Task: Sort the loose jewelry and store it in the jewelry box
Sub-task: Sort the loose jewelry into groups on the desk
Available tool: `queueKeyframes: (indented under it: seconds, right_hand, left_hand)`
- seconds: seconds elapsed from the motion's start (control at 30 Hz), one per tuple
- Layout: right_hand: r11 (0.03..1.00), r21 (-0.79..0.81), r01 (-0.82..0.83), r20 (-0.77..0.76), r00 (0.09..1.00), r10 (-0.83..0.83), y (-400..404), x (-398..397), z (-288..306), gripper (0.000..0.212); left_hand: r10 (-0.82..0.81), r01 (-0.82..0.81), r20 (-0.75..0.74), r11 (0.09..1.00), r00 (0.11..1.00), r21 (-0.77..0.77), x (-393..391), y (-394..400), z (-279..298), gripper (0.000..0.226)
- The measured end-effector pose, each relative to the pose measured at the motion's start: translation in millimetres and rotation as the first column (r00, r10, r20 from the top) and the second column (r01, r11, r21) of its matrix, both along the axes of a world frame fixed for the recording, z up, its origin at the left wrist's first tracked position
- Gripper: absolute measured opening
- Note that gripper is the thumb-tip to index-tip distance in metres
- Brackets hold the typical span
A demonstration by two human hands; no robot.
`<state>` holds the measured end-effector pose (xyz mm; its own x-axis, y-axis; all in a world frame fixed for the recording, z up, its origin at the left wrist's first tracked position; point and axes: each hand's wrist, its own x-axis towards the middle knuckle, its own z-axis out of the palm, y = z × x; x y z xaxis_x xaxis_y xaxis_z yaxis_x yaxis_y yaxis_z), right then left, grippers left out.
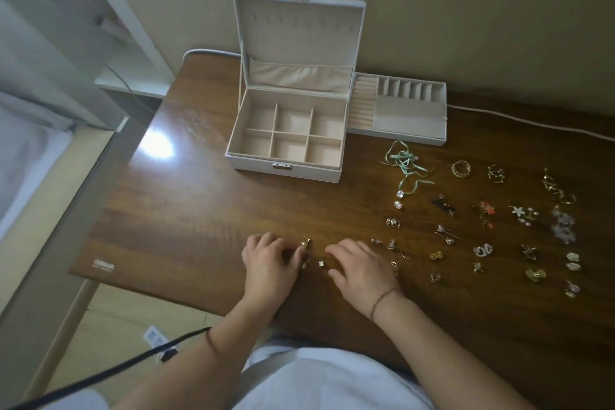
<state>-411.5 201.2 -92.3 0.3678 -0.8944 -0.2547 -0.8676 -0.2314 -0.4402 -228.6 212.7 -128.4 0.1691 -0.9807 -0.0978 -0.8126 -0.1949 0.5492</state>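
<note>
A brown wooden table (186, 203) holds a white jewelry box (286, 136) with its lid up and its tray (399, 110) just beside it. Loose jewelry (482, 230) lies spread out on the right. The left hand (269, 263) pinches a pearl earring (304, 243). The right hand (359, 270) rests on the table, fingers loosely bent, near a tiny stud (321, 263).
</note>
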Motion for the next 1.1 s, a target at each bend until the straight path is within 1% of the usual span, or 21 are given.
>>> queueKeyframes:
  seconds: [0.13,0.23,0.27,0.33,0.37,0.4,0.43,0.47,0.5,0.53,0.57,0.63,0.67,0.73,0.8,0.9,0.93,0.97,1.03,1.07,1.1]
  right_hand:
    - [0.999,0.005,-0.045,-0.137,0.990,0.045,-9,24,-7,0.030]
    - [0.998,0.025,-0.063,-0.181,0.981,0.066,-5,30,-8,0.021]
    - [0.998,-0.008,-0.058,-0.166,0.985,0.055,-4,31,-10,0.016]
    - [0.996,-0.082,0.021,-0.108,0.994,-0.030,-2,29,-14,0.007]
    - [0.992,-0.040,0.118,-0.046,0.992,-0.120,-2,28,-15,0.005]
    - [0.967,0.069,0.247,0.033,0.968,-0.250,-3,27,-15,0.007]
    - [0.890,0.235,0.390,0.136,0.894,-0.428,-4,26,-12,0.011]
    - [0.756,0.427,0.496,0.235,0.747,-0.622,-6,25,-10,0.015]
    - [0.588,0.617,0.523,0.299,0.535,-0.790,-7,24,-6,0.019]
    - [0.432,0.778,0.456,0.314,0.314,-0.896,-7,22,-3,0.023]
    - [0.329,0.881,0.340,0.303,0.128,-0.944,-7,20,1,0.025]
    - [0.229,0.965,0.127,0.245,-0.129,-0.961,-4,11,7,0.027]
    - [0.206,0.977,0.047,0.211,-0.213,-0.954,-2,6,9,0.027]
    - [0.183,0.982,-0.037,0.163,-0.311,-0.936,1,-3,10,0.027]
    - [0.191,0.981,-0.013,0.179,-0.296,-0.938,7,-13,9,0.027]
    - [0.220,0.968,0.118,0.235,-0.136,-0.962,19,-31,4,0.027]
    - [0.243,0.952,0.188,0.254,-0.039,-0.966,25,-40,4,0.027]
    - [0.288,0.914,0.285,0.271,0.099,-0.958,31,-50,4,0.023]
    - [0.441,0.749,0.494,0.228,0.432,-0.873,46,-77,5,0.016]
    - [0.517,0.646,0.562,0.177,0.548,-0.817,54,-92,5,0.017]
    - [0.572,0.559,0.600,0.143,0.610,-0.780,60,-107,7,0.019]
  left_hand:
    - [-0.028,0.025,0.052,0.998,0.998,0.063,-4,-8,5,0.016]
    - [-0.074,0.068,0.074,0.995,0.995,0.071,-2,-10,5,0.016]
    - [-0.084,0.080,0.068,0.995,0.994,0.064,0,-10,5,0.016]
    - [-0.085,0.084,0.034,0.995,0.996,0.046,3,-9,6,0.016]
    - [-0.075,0.075,0.005,0.997,0.997,0.027,4,-9,6,0.016]
    - [-0.067,0.067,-0.027,0.998,0.997,-0.003,3,-9,8,0.016]
    - [-0.070,0.067,-0.061,0.997,0.996,-0.043,1,-11,10,0.015]
    - [-0.090,0.081,-0.091,0.992,0.992,-0.096,-3,-12,13,0.014]
    - [-0.126,0.107,-0.116,0.982,0.985,-0.157,-9,-14,15,0.012]
    - [-0.176,0.145,-0.132,0.966,0.975,-0.216,-15,-14,17,0.010]
    - [-0.233,0.191,-0.139,0.946,0.963,-0.262,-22,-15,18,0.011]
    - [-0.337,0.283,-0.130,0.905,0.932,-0.316,-33,-15,21,0.018]
    - [-0.381,0.325,-0.113,0.884,0.918,-0.336,-38,-15,21,0.021]
    - [-0.448,0.395,-0.073,0.843,0.891,-0.364,-47,-14,20,0.021]
    - [-0.503,0.445,-0.065,0.811,0.862,-0.379,-56,-11,21,0.021]
    - [-0.537,0.478,-0.092,0.806,0.839,-0.349,-69,-6,23,0.019]
    - [-0.526,0.471,-0.096,0.818,0.845,-0.331,-72,-5,22,0.019]
    - [-0.510,0.460,-0.097,0.830,0.855,-0.315,-75,-4,20,0.019]
    - [-0.477,0.433,-0.099,0.853,0.873,-0.291,-79,-2,16,0.019]
    - [-0.462,0.420,-0.103,0.862,0.881,-0.284,-80,-2,14,0.020]
    - [-0.450,0.407,-0.108,0.870,0.887,-0.279,-83,0,13,0.021]
